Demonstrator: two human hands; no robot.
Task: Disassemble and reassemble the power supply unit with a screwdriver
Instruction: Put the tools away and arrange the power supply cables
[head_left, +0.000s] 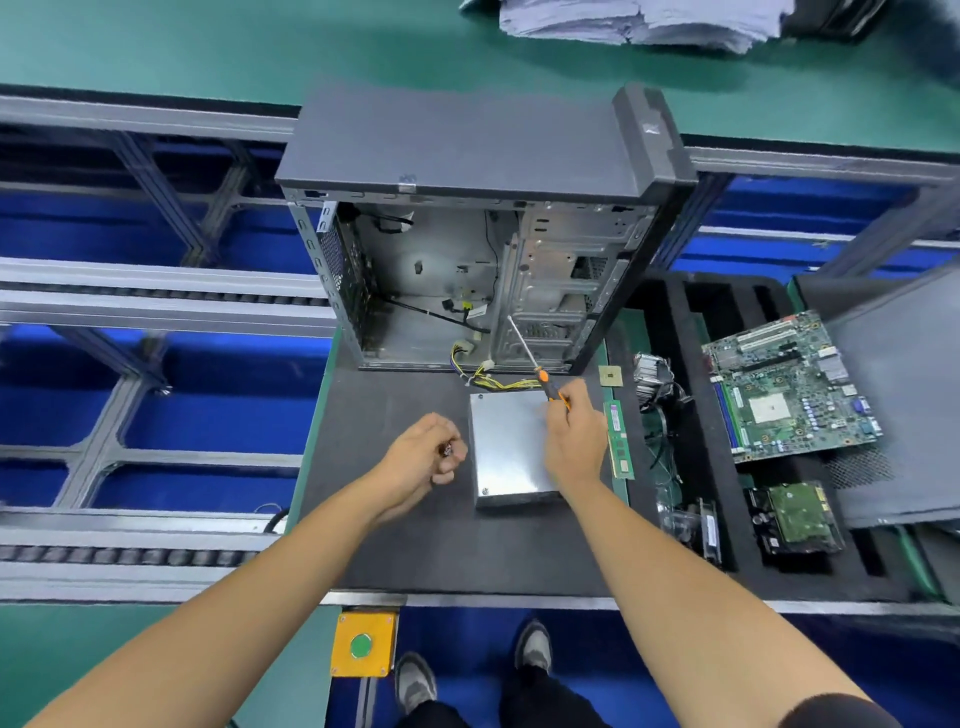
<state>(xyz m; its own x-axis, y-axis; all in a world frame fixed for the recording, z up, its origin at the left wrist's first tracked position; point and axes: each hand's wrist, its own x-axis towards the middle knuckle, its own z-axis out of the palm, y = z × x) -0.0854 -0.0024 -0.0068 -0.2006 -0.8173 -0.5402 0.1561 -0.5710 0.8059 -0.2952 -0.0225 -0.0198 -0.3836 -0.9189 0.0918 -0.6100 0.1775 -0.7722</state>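
Note:
The silver power supply unit (506, 449) lies flat on the black mat (395, 540), with its yellow and black cables (493, 382) trailing toward the open computer case (467, 249). My right hand (574, 434) rests over the unit's right edge and grips an orange-handled screwdriver (540, 371), whose shaft points up and left toward the case. Just left of the unit, my left hand (423, 460) is closed around small dark screws (447, 449).
A RAM stick (619, 439), a CPU chip (610, 375) and a heatsink fan (652, 376) lie right of the unit. A black foam tray (691, 410) holds a motherboard (789, 387) and a hard drive (795, 519). Conveyor rails (156, 291) run left. A yellow button box (363, 644) hangs below the bench edge.

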